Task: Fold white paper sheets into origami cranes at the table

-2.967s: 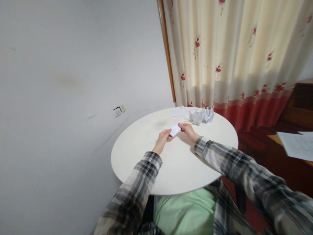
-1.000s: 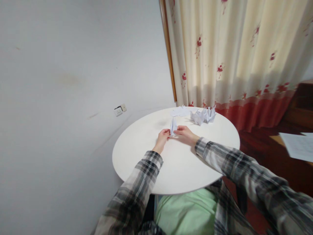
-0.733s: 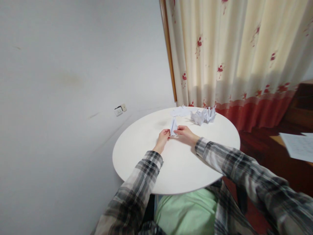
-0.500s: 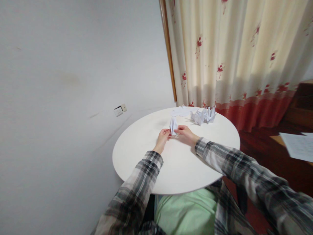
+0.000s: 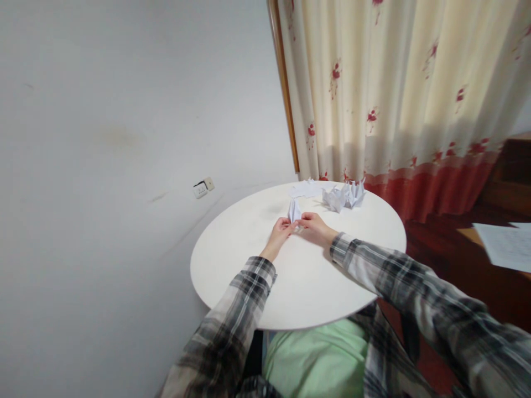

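Head view: folded paper pinched low between both hands

Nearest: sleeves of grey, black and white plaid cloth (image 5: 240, 301) reach over a round white desk (image 5: 286, 287). Left hand (image 5: 281, 233) grasps the lower end of a slim, pointed piece of folded white paper (image 5: 294, 209); right hand (image 5: 314, 223) pinches the same end from the right. Fingertips nearly meet there. Paper sits between them, its tip pointing away from the person; cannot tell whether its base touches the desk.

Step in hand, by my reading: working a fold at the base. Best done with one hand steadying the body, edges lined up first, then the crease pressed from the centre outward. Light grip advised; stacked layers could slip or the narrow tip buckle.

Farther: flat white paper (image 5: 302, 190) beyond the piece, near the far rim. To its right, spiky folded white paper shapes (image 5: 334, 199), bunched together. Behind: cream cloth curtain with red flowers (image 5: 352, 110).
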The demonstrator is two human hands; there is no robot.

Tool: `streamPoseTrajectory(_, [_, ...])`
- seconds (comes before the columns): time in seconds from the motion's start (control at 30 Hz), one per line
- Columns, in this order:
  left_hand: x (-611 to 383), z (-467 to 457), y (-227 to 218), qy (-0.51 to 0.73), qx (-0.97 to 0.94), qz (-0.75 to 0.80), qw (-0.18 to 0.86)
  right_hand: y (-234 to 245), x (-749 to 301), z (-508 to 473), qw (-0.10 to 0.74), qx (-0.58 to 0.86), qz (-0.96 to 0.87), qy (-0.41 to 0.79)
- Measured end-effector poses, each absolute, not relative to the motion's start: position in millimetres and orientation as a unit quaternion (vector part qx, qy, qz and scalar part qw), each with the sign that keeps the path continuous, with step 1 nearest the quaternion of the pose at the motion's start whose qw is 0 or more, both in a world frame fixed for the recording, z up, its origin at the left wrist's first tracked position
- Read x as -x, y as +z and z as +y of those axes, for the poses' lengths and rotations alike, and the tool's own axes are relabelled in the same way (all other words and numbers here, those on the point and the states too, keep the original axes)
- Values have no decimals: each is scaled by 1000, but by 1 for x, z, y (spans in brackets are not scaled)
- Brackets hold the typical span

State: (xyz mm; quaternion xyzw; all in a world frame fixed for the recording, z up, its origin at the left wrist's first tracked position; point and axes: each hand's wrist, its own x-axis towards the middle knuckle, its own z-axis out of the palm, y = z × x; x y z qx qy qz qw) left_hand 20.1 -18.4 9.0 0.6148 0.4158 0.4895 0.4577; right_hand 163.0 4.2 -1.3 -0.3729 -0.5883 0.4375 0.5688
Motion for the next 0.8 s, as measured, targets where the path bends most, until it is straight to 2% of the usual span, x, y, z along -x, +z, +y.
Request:
streamPoseTrajectory(0.6, [-13, -8, 4, 546, -599, 413, 415, -3, -161, 3, 574, 370, -565, 463])
streamPoseTrajectory(0.8, [-14, -6, 3, 550, -575, 411, 445, -2, -163, 2, 576, 372, -548, 479])
